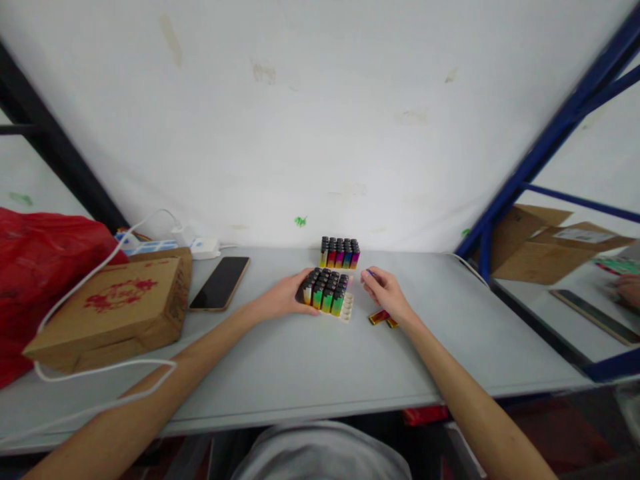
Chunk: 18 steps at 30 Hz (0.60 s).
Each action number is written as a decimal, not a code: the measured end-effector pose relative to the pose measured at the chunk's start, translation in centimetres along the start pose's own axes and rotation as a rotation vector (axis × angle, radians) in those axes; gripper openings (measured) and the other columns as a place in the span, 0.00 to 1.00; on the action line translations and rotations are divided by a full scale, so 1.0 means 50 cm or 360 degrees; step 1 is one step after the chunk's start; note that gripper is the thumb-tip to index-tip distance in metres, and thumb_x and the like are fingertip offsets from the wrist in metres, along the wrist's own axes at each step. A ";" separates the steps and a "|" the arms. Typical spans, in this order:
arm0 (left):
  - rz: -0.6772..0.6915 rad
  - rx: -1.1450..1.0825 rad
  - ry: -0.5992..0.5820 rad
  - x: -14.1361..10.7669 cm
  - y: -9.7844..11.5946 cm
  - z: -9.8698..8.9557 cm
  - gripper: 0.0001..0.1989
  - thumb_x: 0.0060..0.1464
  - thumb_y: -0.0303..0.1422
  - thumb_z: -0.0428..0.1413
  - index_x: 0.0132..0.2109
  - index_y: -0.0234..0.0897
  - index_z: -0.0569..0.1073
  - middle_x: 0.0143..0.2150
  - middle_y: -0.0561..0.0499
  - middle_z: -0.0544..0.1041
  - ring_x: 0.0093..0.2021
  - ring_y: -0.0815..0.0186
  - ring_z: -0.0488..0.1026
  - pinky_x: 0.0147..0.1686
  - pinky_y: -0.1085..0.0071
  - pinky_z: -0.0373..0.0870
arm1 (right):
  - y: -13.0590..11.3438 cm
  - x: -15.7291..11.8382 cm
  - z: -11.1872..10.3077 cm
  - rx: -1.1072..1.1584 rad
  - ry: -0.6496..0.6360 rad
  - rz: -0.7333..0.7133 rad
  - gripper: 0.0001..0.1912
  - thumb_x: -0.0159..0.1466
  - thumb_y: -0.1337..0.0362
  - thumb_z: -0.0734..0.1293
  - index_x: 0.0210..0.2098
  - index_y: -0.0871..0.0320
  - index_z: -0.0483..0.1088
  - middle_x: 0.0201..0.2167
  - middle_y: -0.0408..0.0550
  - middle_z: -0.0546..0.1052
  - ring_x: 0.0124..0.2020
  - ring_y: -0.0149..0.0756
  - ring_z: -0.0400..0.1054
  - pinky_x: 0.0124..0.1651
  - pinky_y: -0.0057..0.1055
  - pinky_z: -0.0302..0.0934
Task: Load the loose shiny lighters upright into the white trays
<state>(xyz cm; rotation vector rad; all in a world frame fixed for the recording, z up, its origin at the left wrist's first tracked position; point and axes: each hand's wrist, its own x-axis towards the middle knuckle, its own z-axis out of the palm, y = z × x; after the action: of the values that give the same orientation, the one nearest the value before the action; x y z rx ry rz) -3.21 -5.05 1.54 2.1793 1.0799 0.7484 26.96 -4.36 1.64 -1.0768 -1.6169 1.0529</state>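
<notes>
My left hand is wrapped round the left side of a block of lighters with black tops and bright yellow, green and multicoloured bodies. They stand upright in a pale holder, whose right-hand column shows bare slots. Just right of it, my right hand is closed in a pinch. A small dark blue bit shows at its fingertips, too small to name. Under that wrist lie two small red and gold pieces. Behind the holder stands a second group of upright lighters, close to the wall.
On the left are a phone, a cardboard box, a red bag, a power strip and a white cable. A blue frame rises at right; beyond it are an open carton and another person's hand.
</notes>
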 end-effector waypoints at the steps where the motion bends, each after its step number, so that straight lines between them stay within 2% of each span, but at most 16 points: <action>1: -0.0004 0.0007 0.0007 0.000 -0.001 0.001 0.50 0.45 0.46 0.76 0.71 0.41 0.66 0.68 0.43 0.76 0.67 0.46 0.74 0.68 0.56 0.68 | 0.001 -0.001 0.001 -0.0132 0.0032 -0.0074 0.28 0.66 0.36 0.68 0.29 0.55 0.68 0.21 0.37 0.60 0.22 0.29 0.51 0.25 0.29 0.45; 4: -0.0024 0.0018 0.0020 -0.001 -0.002 0.004 0.51 0.45 0.46 0.76 0.71 0.40 0.65 0.69 0.42 0.75 0.68 0.46 0.73 0.68 0.56 0.68 | -0.001 -0.006 0.006 -0.0425 0.0143 -0.0215 0.29 0.67 0.40 0.67 0.22 0.55 0.60 0.20 0.38 0.55 0.25 0.30 0.51 0.29 0.31 0.44; 8: -0.0032 0.0026 0.0026 -0.002 -0.001 0.006 0.51 0.45 0.46 0.76 0.71 0.39 0.65 0.69 0.42 0.75 0.68 0.46 0.73 0.68 0.56 0.68 | -0.004 -0.010 0.010 -0.0544 0.0199 -0.0266 0.28 0.66 0.44 0.65 0.20 0.54 0.54 0.20 0.37 0.51 0.25 0.29 0.47 0.29 0.32 0.41; 18: -0.0050 0.0035 0.0039 -0.002 0.006 0.006 0.51 0.44 0.46 0.76 0.71 0.39 0.65 0.69 0.42 0.76 0.68 0.44 0.73 0.68 0.55 0.68 | -0.002 -0.008 0.009 -0.0578 0.0177 -0.0279 0.24 0.65 0.48 0.65 0.19 0.55 0.61 0.19 0.39 0.54 0.24 0.31 0.50 0.29 0.31 0.44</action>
<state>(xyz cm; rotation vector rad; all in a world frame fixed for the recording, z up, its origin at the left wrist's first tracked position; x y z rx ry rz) -2.89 -5.38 1.53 2.1718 1.1370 0.7543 26.59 -4.85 1.52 -1.1790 -1.8161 0.5866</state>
